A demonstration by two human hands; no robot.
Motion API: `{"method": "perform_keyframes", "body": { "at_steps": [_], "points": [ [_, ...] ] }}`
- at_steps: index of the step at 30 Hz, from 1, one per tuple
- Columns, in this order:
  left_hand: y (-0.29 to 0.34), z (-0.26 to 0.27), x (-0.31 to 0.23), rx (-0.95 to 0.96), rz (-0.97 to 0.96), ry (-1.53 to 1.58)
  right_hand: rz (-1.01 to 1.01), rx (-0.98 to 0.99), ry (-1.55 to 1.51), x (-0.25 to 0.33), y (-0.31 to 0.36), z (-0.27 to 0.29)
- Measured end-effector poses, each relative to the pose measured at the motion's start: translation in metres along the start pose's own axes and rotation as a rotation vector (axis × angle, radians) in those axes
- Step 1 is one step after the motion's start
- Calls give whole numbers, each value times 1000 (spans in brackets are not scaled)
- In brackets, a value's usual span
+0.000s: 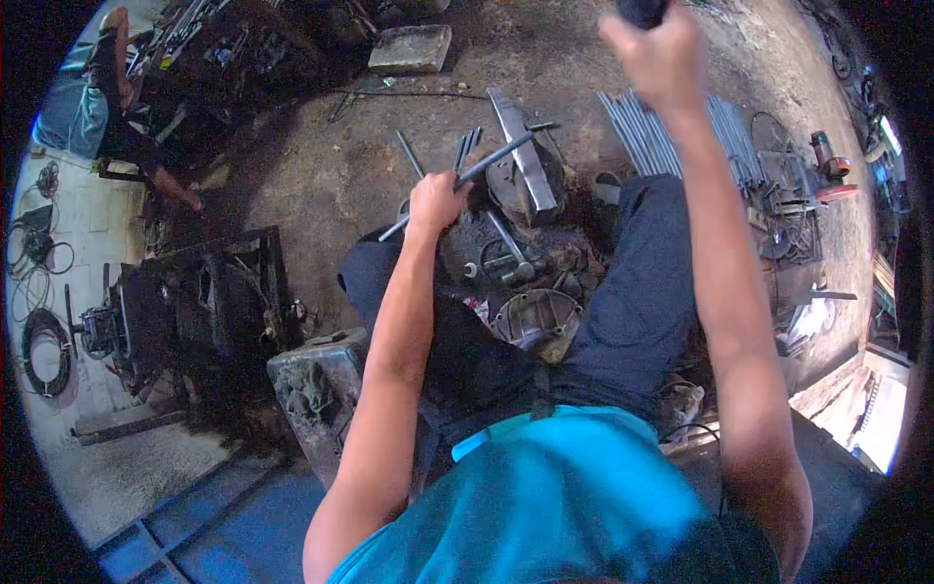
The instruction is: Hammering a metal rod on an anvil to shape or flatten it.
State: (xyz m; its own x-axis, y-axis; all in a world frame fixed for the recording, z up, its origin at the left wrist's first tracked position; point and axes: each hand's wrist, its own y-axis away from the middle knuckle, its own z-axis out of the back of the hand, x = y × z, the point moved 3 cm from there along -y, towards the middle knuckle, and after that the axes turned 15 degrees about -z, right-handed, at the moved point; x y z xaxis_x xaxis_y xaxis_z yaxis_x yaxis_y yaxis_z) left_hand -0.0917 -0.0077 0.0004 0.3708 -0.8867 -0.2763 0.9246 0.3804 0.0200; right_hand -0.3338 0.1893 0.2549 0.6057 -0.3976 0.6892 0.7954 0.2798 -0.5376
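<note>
My left hand (438, 202) is closed around a thin grey metal rod (501, 154), which slants up to the right. Its far end lies over a flat steel bar (532, 170) set on a round dark block (506, 185) between my knees. High at the upper right, my right hand (666, 58) is raised and slightly blurred, wrapped round what looks like a hammer. Only the hammer's dark end (642, 10) shows, cut off by the picture's top edge. Several short rods (467, 146) lie just beyond my left hand.
Many long grey rods (730, 136) lie side by side at the right, near an angle grinder (832, 165). A wrench (511, 243) and a round metal housing (535, 316) are between my legs. Dark machinery (195, 311) stands left. Another person (117, 117) is at the far left.
</note>
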Motion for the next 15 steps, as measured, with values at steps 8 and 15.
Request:
{"method": "perform_keyframes", "body": {
  "at_steps": [8,15],
  "points": [
    [-2,-29,14,202,41,54,88,-147,-538,0,10,-32],
    [-10,-25,15,88,32,35,-438,652,198,-155,170,-70]
  ]
}}
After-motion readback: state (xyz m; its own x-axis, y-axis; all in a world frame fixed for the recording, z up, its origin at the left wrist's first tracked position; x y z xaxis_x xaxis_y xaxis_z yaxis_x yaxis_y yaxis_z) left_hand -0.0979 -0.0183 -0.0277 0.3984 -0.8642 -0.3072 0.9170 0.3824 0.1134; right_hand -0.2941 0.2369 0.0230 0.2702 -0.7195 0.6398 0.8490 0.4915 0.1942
